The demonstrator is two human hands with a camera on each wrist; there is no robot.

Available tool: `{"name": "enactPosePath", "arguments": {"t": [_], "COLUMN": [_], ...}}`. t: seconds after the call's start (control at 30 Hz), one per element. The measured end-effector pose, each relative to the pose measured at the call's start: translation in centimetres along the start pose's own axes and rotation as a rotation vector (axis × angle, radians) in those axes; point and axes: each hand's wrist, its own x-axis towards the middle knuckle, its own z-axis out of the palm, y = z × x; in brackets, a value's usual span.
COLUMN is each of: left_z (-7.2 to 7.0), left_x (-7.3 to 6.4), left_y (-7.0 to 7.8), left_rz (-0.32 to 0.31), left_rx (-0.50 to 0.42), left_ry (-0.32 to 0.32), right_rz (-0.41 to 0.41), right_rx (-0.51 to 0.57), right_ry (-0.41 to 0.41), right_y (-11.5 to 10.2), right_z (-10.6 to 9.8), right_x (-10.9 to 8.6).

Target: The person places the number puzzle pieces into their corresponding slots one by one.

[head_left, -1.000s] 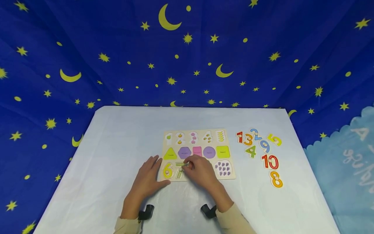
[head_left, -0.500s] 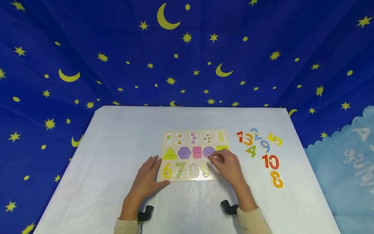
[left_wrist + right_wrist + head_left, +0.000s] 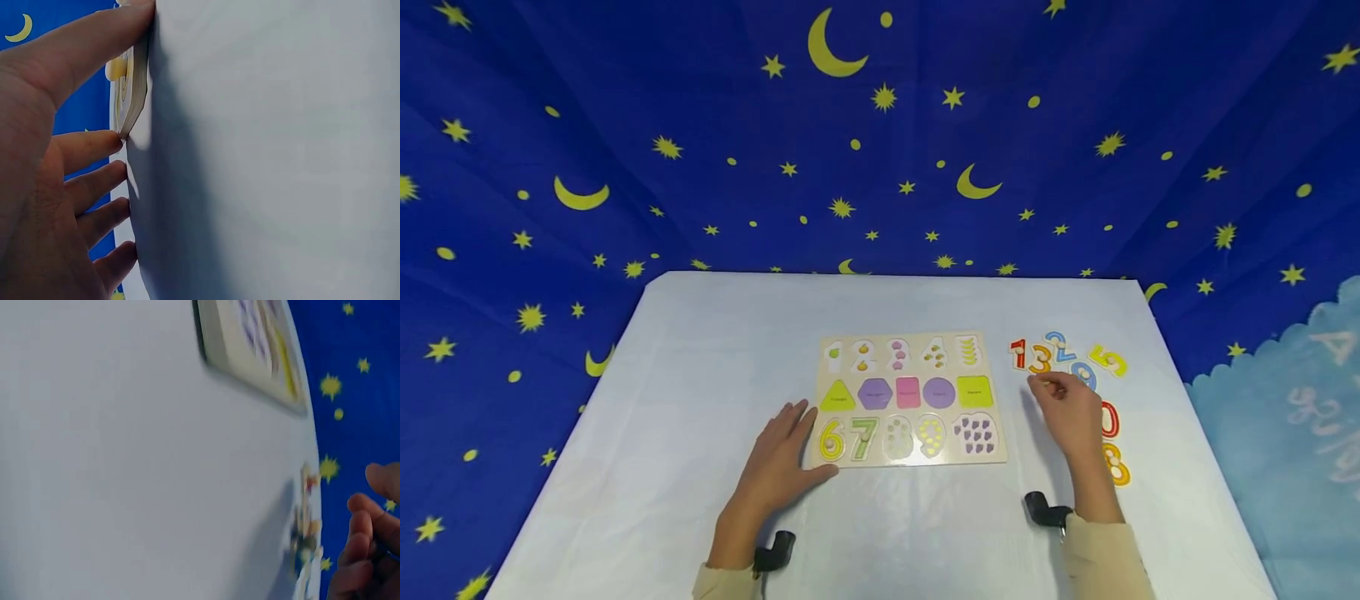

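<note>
- Overhead, from the head view, the left hand [image 3: 778, 460] lies flat with fingers spread on the counter [image 3: 700, 400], its fingertips and thumb against the near-left corner of the puzzle board [image 3: 910, 398], beside the yellow 6 [image 3: 831, 439] and green 7 [image 3: 863, 437] seated in the board's bottom row.
- Same view: the right hand [image 3: 1070, 412] hovers right of the board over the loose number pieces, fingers bent loosely, holding nothing. Its fingertips are just beside the orange 3 [image 3: 1039, 359] and the blue 9 [image 3: 1084, 374]; it covers part of the red 10 [image 3: 1110, 419], and the orange 8 [image 3: 1117, 467] lies right beside the wrist. The red 1 [image 3: 1017, 353] and yellow 5 [image 3: 1108, 360] lie just beyond the fingers.
- Left wrist view: fingers [image 3: 94, 147] straight and spread, thumb laid along the board's edge [image 3: 134, 81], pressing down beside it.
- Right wrist view, blurred: curled fingers [image 3: 362, 537] above the loose pieces [image 3: 306, 531], not touching them; the board [image 3: 250, 337] lies well apart.
</note>
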Motion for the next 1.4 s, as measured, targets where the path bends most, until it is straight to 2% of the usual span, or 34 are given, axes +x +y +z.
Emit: {"name": "enactPosePath", "arguments": {"t": [0.2, 0.3, 0.5, 0.63, 0.9, 1.07, 1.23, 1.4], "left_z": [-0.3, -0.2, 0.0, 0.1, 0.0, 0.0, 0.0, 0.0], "left_x": [-0.1, 0.0, -0.1, 0.0, -0.1, -0.2, -0.1, 0.0], "left_y": [0.2, 0.2, 0.3, 0.3, 0.2, 0.1, 0.3, 0.4], "left_rz": [-0.024, -0.023, -0.027, -0.015, -0.011, 0.001, -0.018, -0.029], "left_rx": [0.003, 0.001, -0.005, -0.007, -0.001, 0.008, -0.005, 0.003], "left_ry": [-0.016, -0.018, -0.008, -0.007, -0.004, 0.001, 0.001, -0.007], "right_rz": [0.08, 0.089, 0.087, 0.104, 0.143, 0.142, 0.128, 0.155], "right_rx": [-0.037, -0.044, -0.069, -0.057, -0.08, -0.062, -0.053, -0.05], "right_ry": [-0.047, -0.057, -0.093, -0.114, -0.206, -0.211, -0.177, -0.176], "right_y": [1.2, 1.5, 2.1, 2.5, 2.7, 3.0, 3.0, 2.9], "right_z": [-0.7, -0.6, -0.2, -0.7, -1.5, -1.4, -1.5, -1.7], "right_x": [1.7, 1.9, 2.1, 1.9, 1.4, 1.3, 1.4, 1.5]}}
